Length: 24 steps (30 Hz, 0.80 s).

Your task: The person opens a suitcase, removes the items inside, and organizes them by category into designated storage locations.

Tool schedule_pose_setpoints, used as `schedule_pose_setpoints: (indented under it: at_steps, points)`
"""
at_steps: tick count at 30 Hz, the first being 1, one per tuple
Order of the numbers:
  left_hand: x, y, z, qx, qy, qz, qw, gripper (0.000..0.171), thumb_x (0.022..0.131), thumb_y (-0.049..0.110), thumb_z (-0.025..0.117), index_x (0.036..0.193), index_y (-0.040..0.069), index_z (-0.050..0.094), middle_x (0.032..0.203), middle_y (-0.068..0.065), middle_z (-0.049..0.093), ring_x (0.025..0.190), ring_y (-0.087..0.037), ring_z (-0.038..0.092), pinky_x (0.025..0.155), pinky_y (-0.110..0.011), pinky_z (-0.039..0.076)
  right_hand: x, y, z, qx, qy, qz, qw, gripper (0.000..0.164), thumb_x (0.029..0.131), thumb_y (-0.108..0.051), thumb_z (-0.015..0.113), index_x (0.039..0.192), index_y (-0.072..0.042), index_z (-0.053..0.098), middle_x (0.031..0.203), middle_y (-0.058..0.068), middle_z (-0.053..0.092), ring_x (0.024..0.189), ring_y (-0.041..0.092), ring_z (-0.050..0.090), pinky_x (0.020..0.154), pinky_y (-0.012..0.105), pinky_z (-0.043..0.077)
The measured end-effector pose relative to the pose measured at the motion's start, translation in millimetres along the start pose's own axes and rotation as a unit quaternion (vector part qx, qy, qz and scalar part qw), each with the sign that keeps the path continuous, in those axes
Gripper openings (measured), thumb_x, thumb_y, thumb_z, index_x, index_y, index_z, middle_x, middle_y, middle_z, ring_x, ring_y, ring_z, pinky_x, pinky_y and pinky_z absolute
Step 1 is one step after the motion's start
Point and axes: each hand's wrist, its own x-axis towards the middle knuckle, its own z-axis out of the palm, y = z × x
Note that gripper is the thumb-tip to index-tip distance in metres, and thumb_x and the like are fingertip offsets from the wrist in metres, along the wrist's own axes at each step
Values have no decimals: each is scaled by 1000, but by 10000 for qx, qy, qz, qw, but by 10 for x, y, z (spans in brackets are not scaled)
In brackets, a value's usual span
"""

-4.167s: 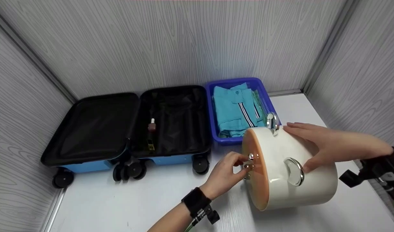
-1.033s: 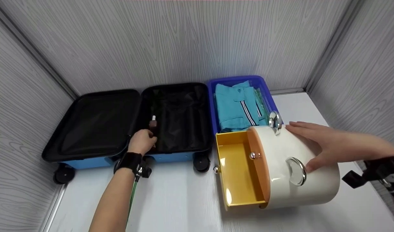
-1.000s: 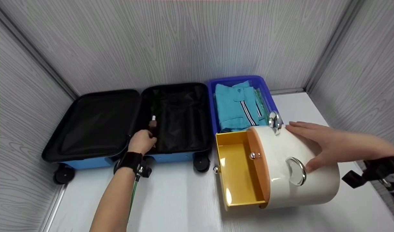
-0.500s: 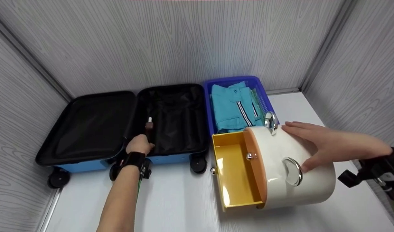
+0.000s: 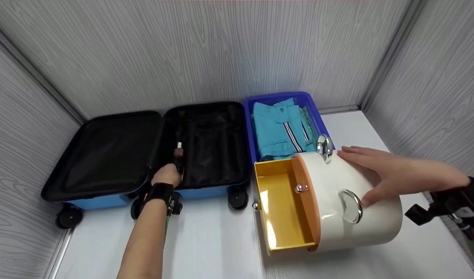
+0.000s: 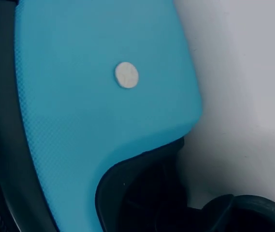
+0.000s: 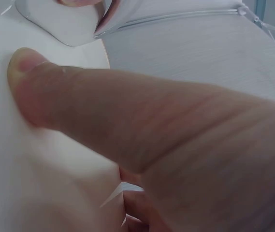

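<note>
My left hand [image 5: 166, 175] reaches into the near left corner of the open suitcase's right half [image 5: 217, 151], fingers curled at a small dark item with yellow markings [image 5: 181, 170]; the fingertips are largely hidden. Just beyond lies a small brown bottle [image 5: 178, 152] with a white cap. A cream drum-shaped storage box [image 5: 337, 232] with chrome handles lies on its side at the right. Its yellow drawer [image 5: 285, 209] is pulled out leftward, with nothing in it. My right hand [image 5: 392, 174] rests spread on the drum, and the right wrist view shows its thumb [image 7: 79, 96] pressing the smooth cream surface.
A blue basket [image 5: 316, 112] with folded turquoise clothing [image 5: 273, 124] stands behind the drum. The suitcase's other half [image 5: 109, 155] lies open at the left. Its blue shell [image 6: 103, 106] and a black wheel fill much of the left wrist view. Walls enclose the white surface [image 5: 210, 240].
Since the oldest frame, the yellow drawer has come out and my left hand has moved from its knobs into the suitcase. Lately the yellow-marked item shows beside its fingers. The right hand stays put.
</note>
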Motion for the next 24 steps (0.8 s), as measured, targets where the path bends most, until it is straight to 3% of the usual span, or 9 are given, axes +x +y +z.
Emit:
schedule_pose_setpoints:
  at_steps: [5,9,12,14,16,24]
  points:
    - [-22,4,7,-104,375,159,9991,16,96,3,52,103,-4,65,111,-25,65,92,-37,60,83,-51,51,6,7,-9,56,-7,22,10000,117,70,-60,88,164,-25,27,169,8,21,153,39,16,116,69,19]
    - [10,3,38,-330,865,667,9935,12,94,6,59,97,-3,66,101,-23,67,87,-37,63,82,-52,51,9,12,-24,36,-25,35,10000,118,70,-60,87,164,-26,26,169,9,20,153,41,16,115,70,19]
    - [-13,117,48,-715,1039,1098,9859,20,94,8,63,109,-5,67,104,-23,67,91,-37,63,85,-51,51,2,23,-31,-21,-12,67,10000,119,69,-60,88,164,-27,25,169,10,19,152,41,17,114,71,20]
    - [-73,274,40,-970,1097,1322,9803,33,94,8,64,124,-5,64,114,-22,66,100,-36,63,90,-50,51,-4,33,-31,-28,-6,92,10000,119,69,-60,88,164,-27,25,169,10,19,152,42,17,113,71,21]
    - [-157,474,36,-1219,1159,1530,9738,35,95,8,64,128,-2,61,117,-19,64,103,-33,62,91,-48,51,-9,44,-30,-45,8,94,9999,119,69,-59,88,164,-27,25,169,9,19,152,42,17,114,71,20]
    - [-588,1283,70,-1757,1290,2641,9395,31,94,11,70,124,10,65,112,-3,62,97,-17,60,85,-34,53,-19,55,-27,15,26,108,9999,115,70,-56,89,164,-27,27,169,9,21,152,41,19,114,70,21]
